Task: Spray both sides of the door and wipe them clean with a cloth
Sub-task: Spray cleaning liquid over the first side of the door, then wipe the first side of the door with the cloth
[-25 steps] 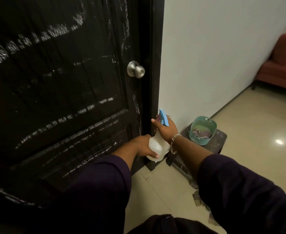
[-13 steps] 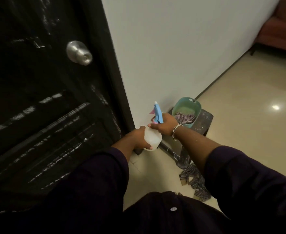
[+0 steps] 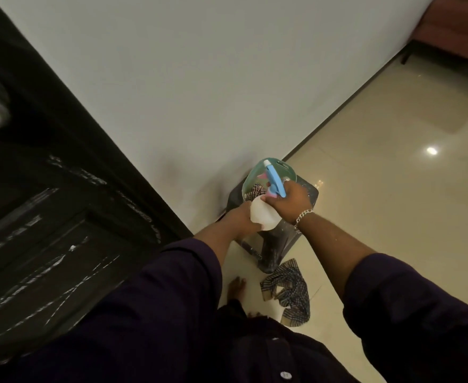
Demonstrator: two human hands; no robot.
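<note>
Gripping the spray bottle (image 3: 263, 217), the right hand (image 3: 292, 201) wraps its neck and the left hand (image 3: 241, 219) cups its white body, at frame centre above the green tub (image 3: 248, 181) on a dark stool (image 3: 307, 193). The black door (image 3: 47, 217) fills the left edge; a checked cloth (image 3: 288, 291) lies on the floor below the stool, with bare tile (image 3: 393, 175) open to the right.
</note>
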